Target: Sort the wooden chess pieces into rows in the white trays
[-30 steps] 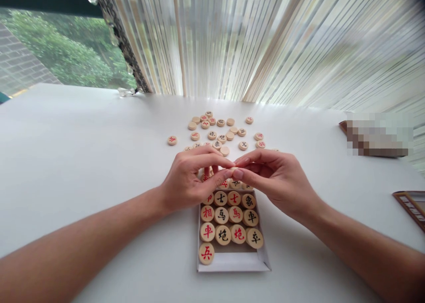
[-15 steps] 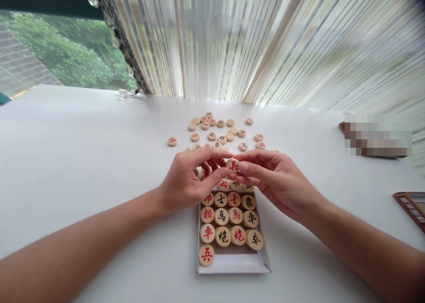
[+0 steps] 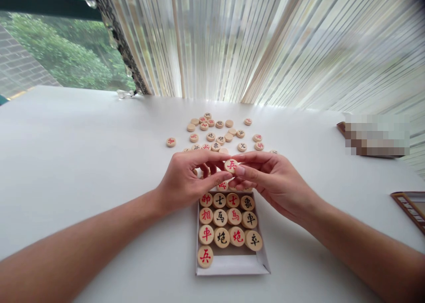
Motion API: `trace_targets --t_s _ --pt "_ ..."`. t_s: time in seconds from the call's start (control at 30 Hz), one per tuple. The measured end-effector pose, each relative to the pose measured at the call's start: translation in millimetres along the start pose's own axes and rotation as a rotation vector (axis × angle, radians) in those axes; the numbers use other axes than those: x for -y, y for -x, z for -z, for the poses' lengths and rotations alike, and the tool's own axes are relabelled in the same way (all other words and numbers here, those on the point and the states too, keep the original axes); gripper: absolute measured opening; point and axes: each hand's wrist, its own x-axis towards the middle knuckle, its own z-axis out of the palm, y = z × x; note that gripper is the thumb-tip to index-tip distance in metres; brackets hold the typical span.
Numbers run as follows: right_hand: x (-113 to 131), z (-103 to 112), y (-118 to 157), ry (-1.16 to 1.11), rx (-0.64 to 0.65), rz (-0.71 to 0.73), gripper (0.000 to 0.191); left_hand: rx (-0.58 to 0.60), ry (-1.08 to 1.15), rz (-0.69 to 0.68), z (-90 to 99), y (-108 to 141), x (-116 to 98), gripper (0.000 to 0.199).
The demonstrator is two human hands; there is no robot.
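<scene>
"Near the far edge of the white box (image 3: 232, 265), what are you seeing from so far away?"

"I'm watching the left hand (image 3: 186, 174) and the right hand (image 3: 279, 177). Both are pinching one round piece (image 3: 229, 165) with a red sign on it."

"What are you worrying about?"

"I'm thinking it could be slipping. Just finger ends are gripping it, and its round side is looking smooth. If one hand is pushing harder than the other, the piece could be popping out."

"Where could it be landing?"

"Maybe on the rows of pieces (image 3: 221, 217) in the box, and bumping them crooked. Or it could be rolling over the white table (image 3: 83, 130), in among the loose pieces (image 3: 210, 136)."

"So where is it sitting now?"

"It's sitting up between the two hands. The left finger and thumb are pinching its edge, and the right thumb is covering a bit of its face. I can't tell which hand is gripping tighter. The box is lying closer to me, and most loose pieces are lying farther off, past the fingers."
</scene>
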Motion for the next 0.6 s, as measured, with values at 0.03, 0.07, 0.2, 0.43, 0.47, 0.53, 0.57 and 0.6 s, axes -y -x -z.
trace_targets --t_s 0.03,0.07,0.2,0.43,0.47,0.53,0.57,0.6 --pt "-0.3 -0.3 0.9 0.011 -0.006 0.015 0.032 -0.001 -0.001 -0.003 -0.1 0.0 0.1 0.027" --pt "-0.4 -0.8 1.8 0.026 -0.014 0.029 0.035 -0.003 -0.001 -0.006 -0.2 0.0 0.0 0.027" --pt "0.5 -5.2 3.1 0.111 -0.051 0.028 0.039 0.015 -0.028 -0.058 -1.0 0.1 -1.4 0.024" --pt "3.1 -9.7 3.4 0.2 -0.072 0.048 0.026 0.084 -0.109 -0.203 -1.0 -0.6 -4.2 0.014" --pt "3.2 -9.0 3.8 0.213 -0.07 0.052 0.024 0.09 -0.113 -0.203 -0.8 -0.6 -4.3 0.015" --pt "3.4 -7.1 4.3 0.238 -0.061 0.063 0.022 0.101 -0.109 -0.19 -0.2 -0.5 -4.5 0.015" --pt "3.5 -6.0 4.3 0.248 -0.052 0.068 0.021 0.103 -0.103 -0.182 0.0 -0.4 -4.6 0.015" --pt "3.8 -5.1 4.2 0.254 -0.044 0.073 0.02 0.1 -0.098 -0.173 0.2 -0.4 -4.8 0.015"
